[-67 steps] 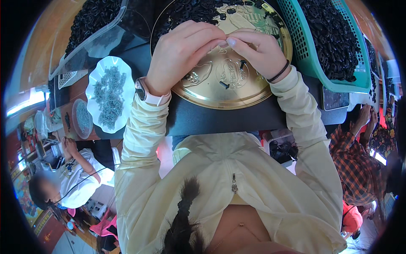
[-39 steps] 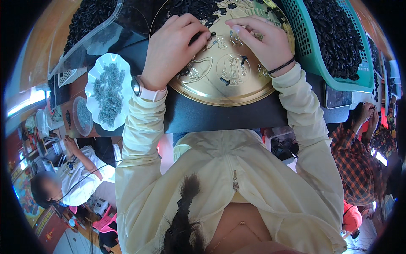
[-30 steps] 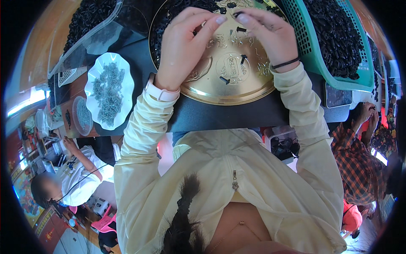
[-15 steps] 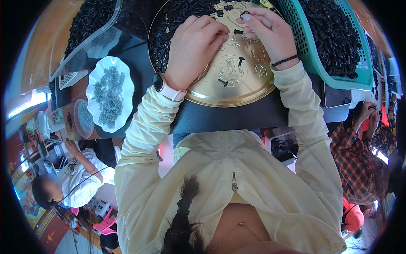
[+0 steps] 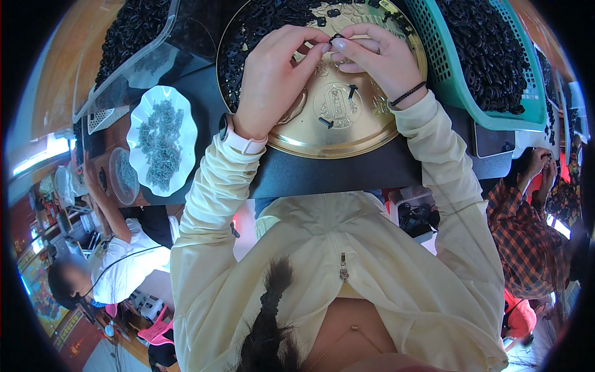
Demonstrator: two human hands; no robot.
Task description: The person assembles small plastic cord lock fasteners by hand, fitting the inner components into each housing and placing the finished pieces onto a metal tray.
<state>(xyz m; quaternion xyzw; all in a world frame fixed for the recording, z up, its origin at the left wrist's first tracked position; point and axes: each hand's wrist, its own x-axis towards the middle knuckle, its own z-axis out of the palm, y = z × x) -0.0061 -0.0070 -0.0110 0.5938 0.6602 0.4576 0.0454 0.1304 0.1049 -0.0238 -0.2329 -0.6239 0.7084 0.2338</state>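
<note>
Over a round gold tray [image 5: 334,146], my two hands meet at the fingertips. My right hand [image 5: 389,67] pinches a small black plastic part [image 5: 336,38] between thumb and forefinger. Close against it, my left hand [image 5: 273,77] has its thumb and forefinger pressed together; whatever lies between them is hidden. Two small black peg-like pieces, one upper [image 5: 352,92] and one lower [image 5: 326,123], lie on the tray's embossed middle. Many more black parts [image 5: 238,46] are spread along its left and far sides.
At the right stands a green plastic basket [image 5: 455,93] heaped with black parts. To the left are a white scalloped dish [image 5: 190,133] of small clear pieces, a round clear tub [image 5: 116,180] and a clear bin [image 5: 133,53]. Other people sit at both sides.
My right hand has moved left and slightly down, bringing the black part to my left fingertips. The co-worker on the left has stretched an arm forward.
</note>
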